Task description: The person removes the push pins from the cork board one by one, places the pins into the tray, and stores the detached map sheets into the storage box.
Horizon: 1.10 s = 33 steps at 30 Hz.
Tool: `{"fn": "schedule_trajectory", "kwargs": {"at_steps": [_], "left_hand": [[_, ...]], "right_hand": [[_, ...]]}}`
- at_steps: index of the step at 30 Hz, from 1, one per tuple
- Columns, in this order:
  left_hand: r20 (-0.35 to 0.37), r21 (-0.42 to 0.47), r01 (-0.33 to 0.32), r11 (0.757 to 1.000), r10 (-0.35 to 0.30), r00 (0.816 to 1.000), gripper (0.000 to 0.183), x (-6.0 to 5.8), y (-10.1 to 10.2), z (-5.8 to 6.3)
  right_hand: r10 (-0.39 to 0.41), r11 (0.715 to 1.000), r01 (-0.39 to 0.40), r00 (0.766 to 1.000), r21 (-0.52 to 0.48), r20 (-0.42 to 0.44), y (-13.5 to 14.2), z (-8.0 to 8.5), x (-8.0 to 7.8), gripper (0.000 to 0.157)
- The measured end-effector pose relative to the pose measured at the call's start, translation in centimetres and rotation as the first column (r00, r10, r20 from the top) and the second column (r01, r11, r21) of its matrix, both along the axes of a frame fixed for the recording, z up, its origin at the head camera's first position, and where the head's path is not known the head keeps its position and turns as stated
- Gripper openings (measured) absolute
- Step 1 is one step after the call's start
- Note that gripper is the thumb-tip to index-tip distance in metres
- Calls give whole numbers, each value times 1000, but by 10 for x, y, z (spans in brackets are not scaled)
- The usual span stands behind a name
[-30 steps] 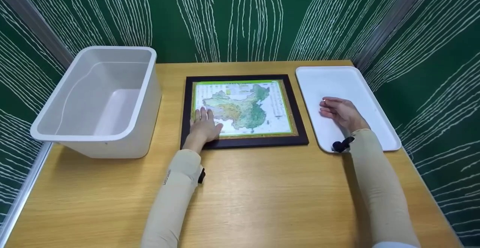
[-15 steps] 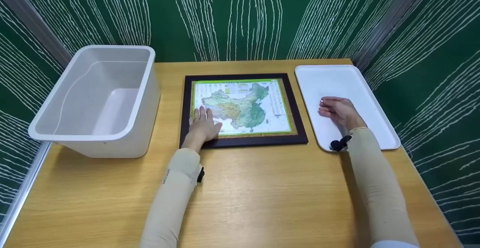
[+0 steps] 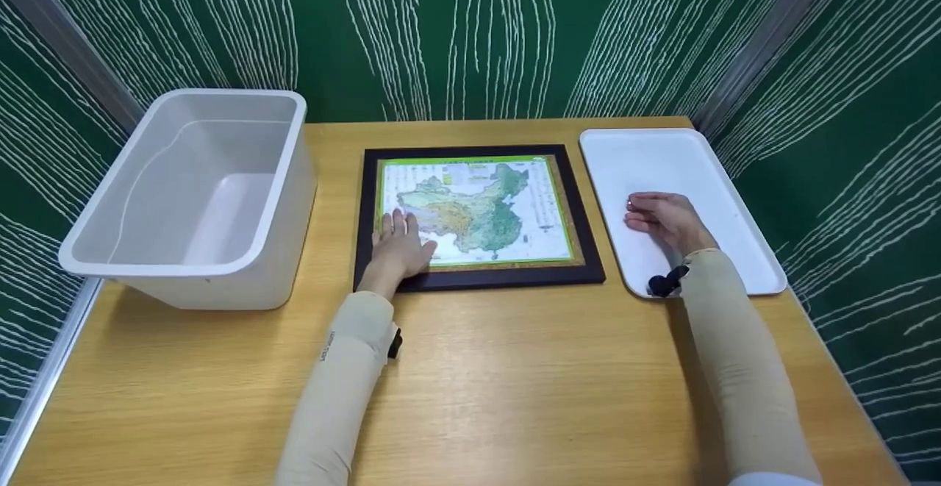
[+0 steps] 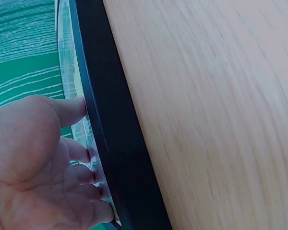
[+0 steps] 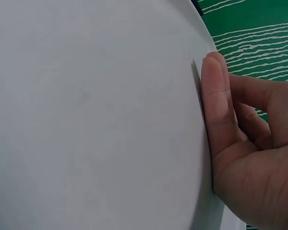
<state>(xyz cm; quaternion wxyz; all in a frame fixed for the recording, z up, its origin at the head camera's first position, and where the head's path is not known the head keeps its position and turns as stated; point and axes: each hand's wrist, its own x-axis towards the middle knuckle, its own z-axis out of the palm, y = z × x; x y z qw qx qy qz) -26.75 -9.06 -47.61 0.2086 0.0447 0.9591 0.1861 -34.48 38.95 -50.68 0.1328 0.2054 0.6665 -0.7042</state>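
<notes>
My left hand [image 3: 399,251] lies with its fingers spread on a framed map [image 3: 478,214] in green, yellow and white, over its lower left corner. In the left wrist view, its fingertips touch the map just inside the dark frame [image 4: 113,115]. Over the white tray [image 3: 662,155] is my right hand [image 3: 670,220], side-on, thumb and forefinger brought together. A tiny pale thing [image 3: 630,203] shows at those fingertips; I cannot tell what it is. In the right wrist view the right hand's outer edge [image 5: 218,110] rests close along the tray surface, and the pinched fingertips are hidden.
A deep white plastic bin [image 3: 283,199] stands at the left of the wooden table [image 3: 478,383]. Green walls [image 3: 507,37] with white streaks close in the back and sides. A strip of brown cork [image 3: 581,247] borders the map inside its frame.
My right hand has shifted very slightly left over the tray, still pinching. The left hand stays in place on the map.
</notes>
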Motion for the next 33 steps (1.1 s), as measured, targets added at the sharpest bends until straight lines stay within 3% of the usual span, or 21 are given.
{"fn": "schedule_trajectory", "kwargs": {"at_steps": [7, 15, 22, 33], "left_hand": [[-5, 1, 2, 1000, -2, 1000, 75, 0, 0, 0], [-6, -2, -1, 1000, 1, 1000, 76, -1, 0, -1], [9, -5, -4, 1000, 4, 1000, 76, -1, 1, -1], [0, -14, -5, 1000, 5, 1000, 76, -1, 1, -1]], "right_hand": [[-6, 999, 4, 999, 39, 50, -1, 3, -1, 39], [-12, 999, 11, 999, 50, 32, -2, 0, -2, 33], [-5, 999, 5, 1000, 46, -7, -3, 0, 0, 40], [-27, 999, 27, 999, 31, 29, -6, 4, 0, 43]]}}
